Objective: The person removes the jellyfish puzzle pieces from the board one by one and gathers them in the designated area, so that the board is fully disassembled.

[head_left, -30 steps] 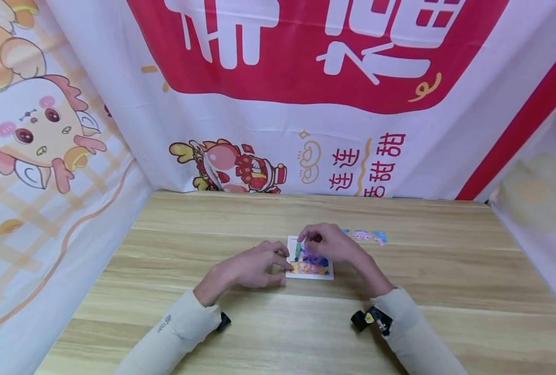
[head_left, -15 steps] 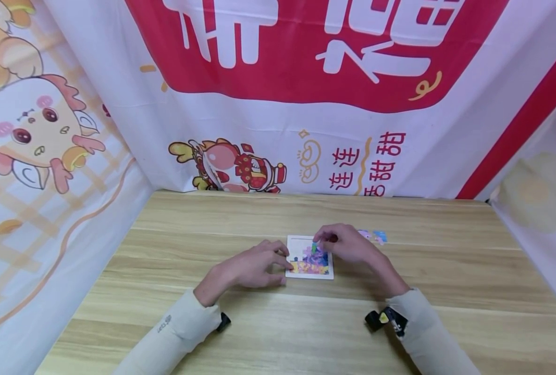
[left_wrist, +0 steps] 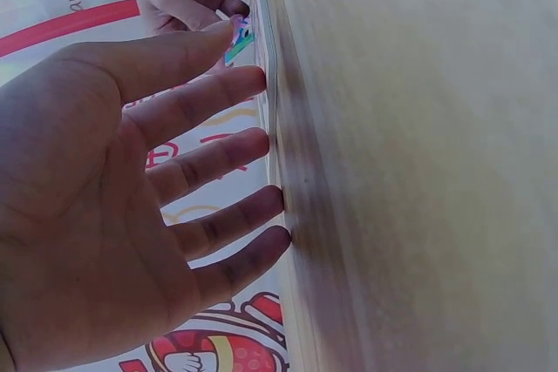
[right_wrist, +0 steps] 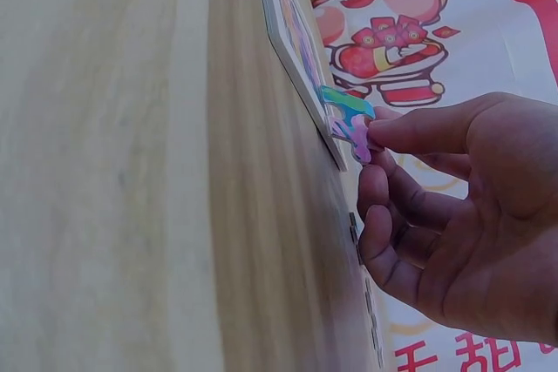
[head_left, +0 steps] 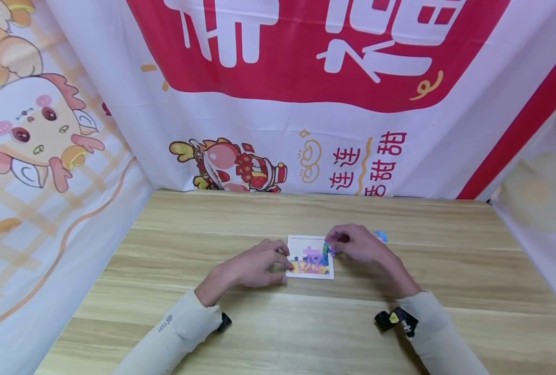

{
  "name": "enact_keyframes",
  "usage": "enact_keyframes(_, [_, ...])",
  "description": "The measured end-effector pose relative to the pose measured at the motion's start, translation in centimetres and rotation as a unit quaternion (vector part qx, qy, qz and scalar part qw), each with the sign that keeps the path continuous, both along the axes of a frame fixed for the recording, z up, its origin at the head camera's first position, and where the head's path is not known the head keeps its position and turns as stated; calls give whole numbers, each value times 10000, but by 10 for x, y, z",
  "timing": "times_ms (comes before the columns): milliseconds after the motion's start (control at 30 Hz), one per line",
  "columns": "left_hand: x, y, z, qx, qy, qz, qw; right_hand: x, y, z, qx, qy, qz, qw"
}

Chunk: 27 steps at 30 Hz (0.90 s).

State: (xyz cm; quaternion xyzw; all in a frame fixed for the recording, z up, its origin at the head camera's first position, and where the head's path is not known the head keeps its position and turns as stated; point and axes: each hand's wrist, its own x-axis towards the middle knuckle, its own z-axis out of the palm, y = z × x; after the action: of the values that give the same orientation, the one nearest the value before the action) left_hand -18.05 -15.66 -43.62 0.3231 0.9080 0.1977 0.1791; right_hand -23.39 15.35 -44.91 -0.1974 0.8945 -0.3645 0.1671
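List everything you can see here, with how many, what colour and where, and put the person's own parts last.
Puzzle tray: one, white, on the table
Fitted pieces: several, too small to count; yellow, pink, purple and blue; in the tray
Held piece: one; green, blue and pink; at the tray's right edge
Loose piece: at least one, blue, beyond the right hand
Table: one, light wood, under the tray
Back cloth: one, white and red, behind the table
Side cloths: two, mostly white, left and right
Wrist cameras: two, black, one by each cuff
Sleeves: two, cream, on both arms
Left hand: one, bare, fingertips at the tray's left edge
Right hand: one, bare, pinching the held piece
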Motion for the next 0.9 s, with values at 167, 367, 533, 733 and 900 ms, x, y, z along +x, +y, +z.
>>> enact_keyframes(167, [0,0,0,22,-23,36,10000,0,4,0,-11,0,-6,10000])
enact_keyframes(367, [0,-1,0,47,-22,29,10000,-1,9,-4,-29,31,-26,10000])
enact_keyframes(533, [0,-1,1,56,-17,26,10000,-1,12,-6,3,-30,-96,9999])
enact_keyframes(733, [0,-1,0,47,12,39,10000,0,10,-6,78,-58,-152,9998])
enact_keyframes(900, [0,-1,0,50,36,23,10000,2,9,-4,118,-6,-139,9998])
